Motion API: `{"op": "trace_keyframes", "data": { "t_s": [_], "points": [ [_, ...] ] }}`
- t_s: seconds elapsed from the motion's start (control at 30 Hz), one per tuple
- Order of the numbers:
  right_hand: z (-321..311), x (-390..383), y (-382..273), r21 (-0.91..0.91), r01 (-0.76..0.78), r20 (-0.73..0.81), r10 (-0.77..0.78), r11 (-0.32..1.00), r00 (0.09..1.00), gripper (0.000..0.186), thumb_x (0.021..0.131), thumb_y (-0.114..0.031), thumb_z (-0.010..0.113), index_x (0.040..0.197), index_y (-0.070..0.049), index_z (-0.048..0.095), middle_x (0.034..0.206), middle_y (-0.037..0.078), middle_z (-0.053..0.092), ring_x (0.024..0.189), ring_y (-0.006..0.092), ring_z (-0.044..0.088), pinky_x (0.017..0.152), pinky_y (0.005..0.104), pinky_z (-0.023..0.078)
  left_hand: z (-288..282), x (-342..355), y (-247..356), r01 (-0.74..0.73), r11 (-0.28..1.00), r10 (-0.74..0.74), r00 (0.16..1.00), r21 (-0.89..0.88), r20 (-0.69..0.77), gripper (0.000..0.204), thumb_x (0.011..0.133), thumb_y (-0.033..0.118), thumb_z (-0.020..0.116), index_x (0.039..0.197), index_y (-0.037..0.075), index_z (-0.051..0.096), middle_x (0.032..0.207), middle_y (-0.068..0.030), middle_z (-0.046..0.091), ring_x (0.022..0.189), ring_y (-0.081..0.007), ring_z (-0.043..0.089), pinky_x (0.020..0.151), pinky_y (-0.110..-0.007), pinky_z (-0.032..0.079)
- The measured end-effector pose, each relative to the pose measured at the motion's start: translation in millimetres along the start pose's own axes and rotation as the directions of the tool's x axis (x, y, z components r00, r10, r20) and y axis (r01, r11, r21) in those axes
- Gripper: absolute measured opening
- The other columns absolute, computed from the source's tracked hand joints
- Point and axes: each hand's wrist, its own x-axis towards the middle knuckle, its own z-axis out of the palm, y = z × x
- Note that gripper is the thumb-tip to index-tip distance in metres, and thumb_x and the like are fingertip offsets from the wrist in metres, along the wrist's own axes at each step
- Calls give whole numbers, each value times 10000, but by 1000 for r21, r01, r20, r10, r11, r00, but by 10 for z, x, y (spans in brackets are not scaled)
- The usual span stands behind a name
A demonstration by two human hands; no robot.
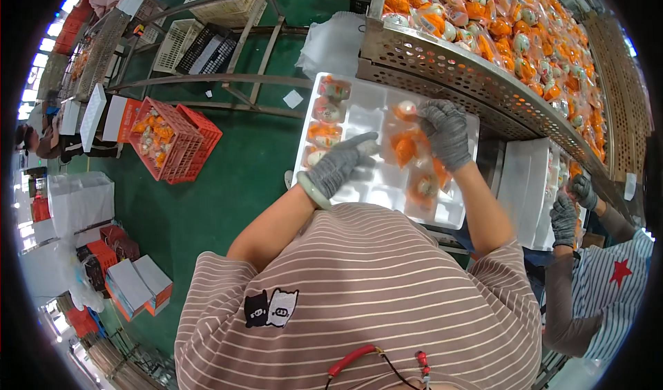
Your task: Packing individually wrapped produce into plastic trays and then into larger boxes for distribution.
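A white compartmented tray (356,103) lies before me, with bagged orange-and-pale round items (323,133) down its left column. More bagged items (407,148) lie loose on its right half. My left hand (338,162), gloved in grey, is open over the middle compartments, index finger stretched, nothing visible in it. My right hand (442,131), also gloved, has curled fingers beside a small bagged item (404,110) near the tray's upper right; whatever it grips is hidden.
A perforated metal bin (449,51) heaped with bagged items borders the tray above. At right, a co-worker's gloved hands (563,217) work at another white tray (518,183). Red crates (173,155) stand left on the green floor, near metal rails (207,81), cartons (141,283) and another person (38,138).
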Motion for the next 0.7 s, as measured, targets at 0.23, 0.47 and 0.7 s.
{"op": "trace_keyframes", "data": {
  "t_s": [0.23, 0.47, 0.7],
  "points": [
    [113, -69, -1092, 361, -67, 272, -36, 930, 961, 196, 740, -242, 682, 917, -162, 655, 1008, 74, 617, 950, 245, 564, 834, 376, 411, -52, 113, -71, -18, 866, 83, 991, -500, 108, 353, 863, 199, 588, 1170, 50, 498, 1002, -71, 590, 902, -193, 602, 761, -328, 539],
    [14, 32, -808, 443, -257, 395, 70, 859, 916, 517, 734, -311, 721, 1184, -129, 545, 1164, 124, 544, 1046, 282, 540, 936, 379, 409, -291, -30, -73, 80, 997, -79, 984, -3, 161, 379, 802, 151, 658, 1123, 6, 518, 1004, -92, 608, 904, -215, 620, 725, -315, 551],
    [110, -61, -776, 582, -729, 709, 213, 360, 672, 525, 754, -279, 735, 1164, -28, 523, 993, 74, 597, 884, 135, 583, 789, 273, 499, -346, -100, -354, -313, 56, 638, 742, 948, 207, 354, 814, 383, 602, 942, 54, 625, 704, -138, 597, 668, -271, 591, 606, -393, 460]
  ]
}}
